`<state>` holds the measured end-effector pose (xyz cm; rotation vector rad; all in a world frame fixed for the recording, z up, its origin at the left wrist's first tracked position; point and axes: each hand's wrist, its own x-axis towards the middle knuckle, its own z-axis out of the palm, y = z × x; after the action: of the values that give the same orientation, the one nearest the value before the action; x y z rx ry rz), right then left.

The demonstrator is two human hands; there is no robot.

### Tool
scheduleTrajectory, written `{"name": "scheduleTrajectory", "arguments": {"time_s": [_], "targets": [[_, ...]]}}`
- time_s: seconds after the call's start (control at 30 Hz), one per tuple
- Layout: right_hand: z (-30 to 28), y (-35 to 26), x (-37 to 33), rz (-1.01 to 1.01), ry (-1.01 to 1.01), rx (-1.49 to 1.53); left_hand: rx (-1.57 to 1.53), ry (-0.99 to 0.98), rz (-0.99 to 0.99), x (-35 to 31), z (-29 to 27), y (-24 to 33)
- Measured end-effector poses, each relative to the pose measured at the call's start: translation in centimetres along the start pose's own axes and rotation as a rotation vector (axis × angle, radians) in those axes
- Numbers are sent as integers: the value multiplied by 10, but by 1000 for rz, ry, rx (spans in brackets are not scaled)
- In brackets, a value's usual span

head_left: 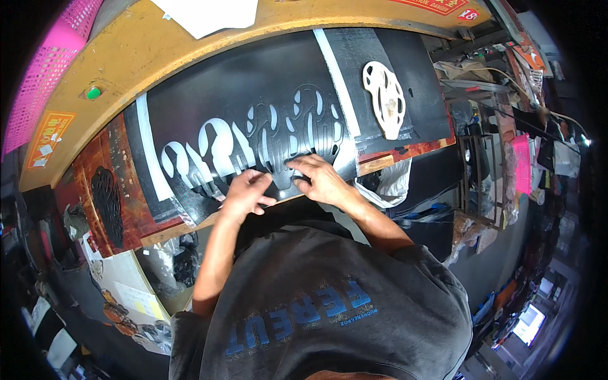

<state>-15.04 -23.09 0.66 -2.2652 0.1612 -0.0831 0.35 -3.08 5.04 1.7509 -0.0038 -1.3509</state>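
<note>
A black sole-shaped cutout (273,144) with slots lies on a black sheet (202,76), its narrow end nearest me. My left hand (247,191) is at the left edge of that narrow end, thumb and forefinger closed on it, the other fingers loose. On the opposite edge, my right hand (320,180) has its bent fingers over the piece and the thumb below. Just right of it is another black cutout (316,120) still within the sheet. To the left, sole-shaped openings (218,142) show white through the sheet.
A cream sole-shaped cutting die (384,100) rests on the board at the right. One black cutout (106,196) lies on the reddish board (95,218) at the left. Behind the sheet curves a yellow machine beam (126,60) with a green button (94,93). A pink basket (54,63) stands far left.
</note>
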Motion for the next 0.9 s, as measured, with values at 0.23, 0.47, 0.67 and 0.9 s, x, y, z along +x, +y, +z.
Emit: {"name": "scheduleTrajectory", "arguments": {"time_s": [0.23, 0.47, 0.67, 0.9], "targets": [[-7, 9, 2, -49, -107, 40, 5, -193, -98, 21, -33, 25], [-16, -7, 6, -162, -104, -64, -325, -390, -20, 42, -38, 21], [-19, -20, 11, -282, -142, -255, -418, -382, 34, 54, -43, 0], [-12, -11, 21, -329, -102, -400, -435, -517, 73, 59, -47, -6]]}}
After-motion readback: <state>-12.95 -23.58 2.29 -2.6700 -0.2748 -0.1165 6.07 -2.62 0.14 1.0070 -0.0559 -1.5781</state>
